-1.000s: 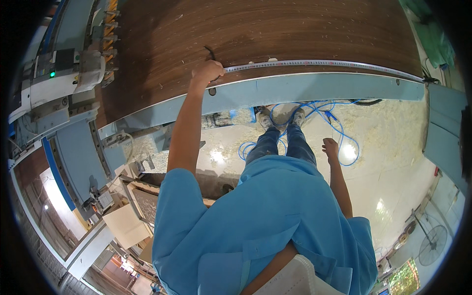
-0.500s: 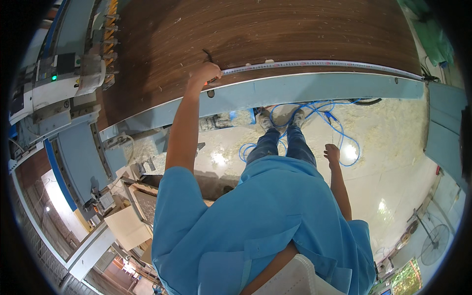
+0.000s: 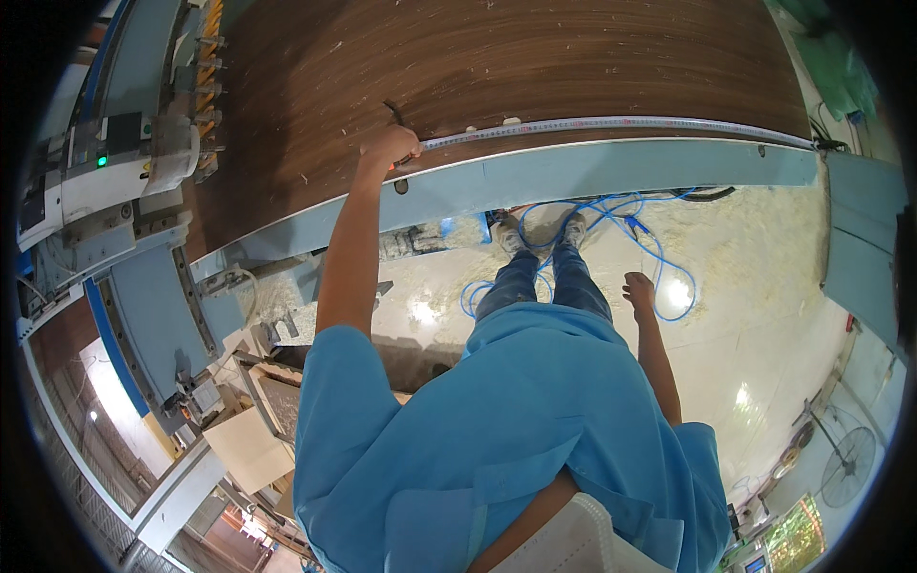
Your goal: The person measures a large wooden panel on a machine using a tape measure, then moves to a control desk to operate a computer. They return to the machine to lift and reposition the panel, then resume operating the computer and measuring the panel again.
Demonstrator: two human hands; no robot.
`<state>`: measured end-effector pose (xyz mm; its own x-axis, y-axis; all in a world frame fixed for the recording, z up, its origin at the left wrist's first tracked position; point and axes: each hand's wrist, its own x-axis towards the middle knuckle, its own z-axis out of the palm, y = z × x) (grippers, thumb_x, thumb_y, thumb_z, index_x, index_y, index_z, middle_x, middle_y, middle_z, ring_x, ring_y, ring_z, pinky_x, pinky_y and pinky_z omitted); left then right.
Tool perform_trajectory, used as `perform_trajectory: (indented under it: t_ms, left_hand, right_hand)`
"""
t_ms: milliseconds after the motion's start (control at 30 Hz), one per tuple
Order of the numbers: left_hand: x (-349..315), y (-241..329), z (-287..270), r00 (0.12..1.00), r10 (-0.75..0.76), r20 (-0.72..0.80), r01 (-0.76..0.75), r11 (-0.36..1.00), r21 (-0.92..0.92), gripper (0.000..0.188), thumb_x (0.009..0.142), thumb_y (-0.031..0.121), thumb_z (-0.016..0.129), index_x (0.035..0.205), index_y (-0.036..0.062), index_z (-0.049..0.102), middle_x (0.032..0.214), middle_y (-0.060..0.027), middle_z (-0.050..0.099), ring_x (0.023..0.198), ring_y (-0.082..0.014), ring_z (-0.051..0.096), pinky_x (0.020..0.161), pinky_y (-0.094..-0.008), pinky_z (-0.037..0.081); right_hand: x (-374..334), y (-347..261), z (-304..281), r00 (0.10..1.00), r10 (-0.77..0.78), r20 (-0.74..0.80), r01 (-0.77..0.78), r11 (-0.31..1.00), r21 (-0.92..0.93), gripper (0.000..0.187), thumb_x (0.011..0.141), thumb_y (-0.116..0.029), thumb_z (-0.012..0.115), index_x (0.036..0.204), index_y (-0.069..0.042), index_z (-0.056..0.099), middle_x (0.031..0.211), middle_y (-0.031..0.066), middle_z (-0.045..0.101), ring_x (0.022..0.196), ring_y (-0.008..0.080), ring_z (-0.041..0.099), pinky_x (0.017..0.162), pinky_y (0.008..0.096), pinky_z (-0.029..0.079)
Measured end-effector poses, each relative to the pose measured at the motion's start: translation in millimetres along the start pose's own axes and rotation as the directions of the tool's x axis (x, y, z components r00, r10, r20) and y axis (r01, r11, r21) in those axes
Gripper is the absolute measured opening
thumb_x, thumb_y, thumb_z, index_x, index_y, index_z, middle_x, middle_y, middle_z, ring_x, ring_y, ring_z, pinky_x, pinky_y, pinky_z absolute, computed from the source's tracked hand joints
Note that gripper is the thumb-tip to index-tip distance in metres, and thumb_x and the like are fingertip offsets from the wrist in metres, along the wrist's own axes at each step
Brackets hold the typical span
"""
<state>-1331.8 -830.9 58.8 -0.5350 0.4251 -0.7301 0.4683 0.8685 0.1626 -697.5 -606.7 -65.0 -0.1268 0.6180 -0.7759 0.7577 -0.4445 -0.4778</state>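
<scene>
My left hand [image 3: 391, 146] is closed around a tape measure, whose case it mostly hides; a little orange-red shows under the fingers and a dark strap sticks out beyond them. From this hand the pale tape blade [image 3: 621, 122] runs out to the right, along the near edge of a brown wood-grain board [image 3: 535, 67]. The blade's far end reaches the board's right edge, by some dark cables. My right hand [image 3: 640, 291] hangs low at my side over the floor, holding nothing, with its fingers loosely bent and partly apart.
A blue-grey machine rail [image 3: 592, 170] borders the board's near side. At the left stands a machine head [image 3: 124, 172] with a green light. Blue hose [image 3: 659, 253] lies coiled around my feet on the dusty floor. Wooden panels [image 3: 250, 444] lean at lower left; a fan [image 3: 848, 466] stands lower right.
The whole view has shifted slightly, with the board and rail a little further left. My left hand stays on the tape measure, the blade still extended; my right hand still hangs down.
</scene>
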Motion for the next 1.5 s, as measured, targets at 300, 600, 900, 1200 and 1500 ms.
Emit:
perform_trajectory:
  t_ms: [300,600,900,1200,1500]
  left_hand:
    - [3.5,-18.7,1.9,0.972,0.233,0.011,-0.224,0.944,-0.242,0.018,0.077,0.02,0.067,0.076,0.0014,0.068,0.074,-0.0125,0.066,0.069,-0.0225,0.063,0.06,-0.0404,0.045]
    - [1.9,-14.4,-3.4,0.997,0.069,-0.037,-0.075,0.981,-0.179,0.018,0.081,0.024,0.067,0.088,0.0094,0.077,0.089,-0.0052,0.075,0.083,-0.0206,0.068,0.076,-0.0364,0.049]
    - [-5.8,-18.3,0.0,0.942,0.334,-0.031,-0.336,0.938,-0.084,0.021,0.078,0.024,0.064,0.079,0.0029,0.063,0.08,-0.0138,0.061,0.075,-0.0258,0.059,0.067,-0.0429,0.045]
    - [15.9,-17.8,11.3,0.998,0.019,-0.063,-0.021,1.0,-0.024,0.026,0.075,0.031,0.065,0.096,0.0201,0.078,0.101,-0.0036,0.076,0.093,-0.0257,0.071,0.082,-0.0449,0.053]
    - [4.0,-7.7,5.2,0.998,0.024,-0.058,-0.022,0.999,0.043,0.028,0.074,0.032,0.067,0.097,0.0198,0.078,0.099,-0.0012,0.076,0.092,-0.024,0.071,0.081,-0.0415,0.053]
  right_hand:
    - [13.0,21.1,-3.9,0.997,-0.07,-0.027,0.067,0.995,-0.078,0.031,0.089,-0.031,0.066,0.105,-0.005,0.073,0.09,0.0081,0.072,0.077,0.0182,0.069,0.065,0.0336,0.056]
    - [-1.1,0.2,-4.7,0.997,-0.056,-0.062,0.054,0.998,-0.023,0.03,0.086,-0.031,0.066,0.099,-0.005,0.075,0.082,0.009,0.072,0.071,0.0184,0.069,0.066,0.0353,0.055]
    - [20.0,21.7,-15.4,0.999,-0.043,-0.011,0.042,0.995,-0.086,0.027,0.092,-0.028,0.066,0.108,-0.008,0.071,0.091,0.004,0.069,0.076,0.0171,0.066,0.065,0.0341,0.054]
    - [-0.2,-6.6,-17.8,0.999,0.035,0.016,-0.035,0.999,-0.006,0.032,0.09,-0.027,0.065,0.112,-0.005,0.071,0.091,0.0066,0.071,0.076,0.017,0.068,0.064,0.0323,0.055]
    - [4.1,-12.9,-18.1,0.999,0.04,0.033,-0.04,0.999,-0.023,0.031,0.09,-0.029,0.067,0.113,-0.008,0.071,0.094,0.0035,0.068,0.081,0.0163,0.068,0.067,0.0313,0.055]
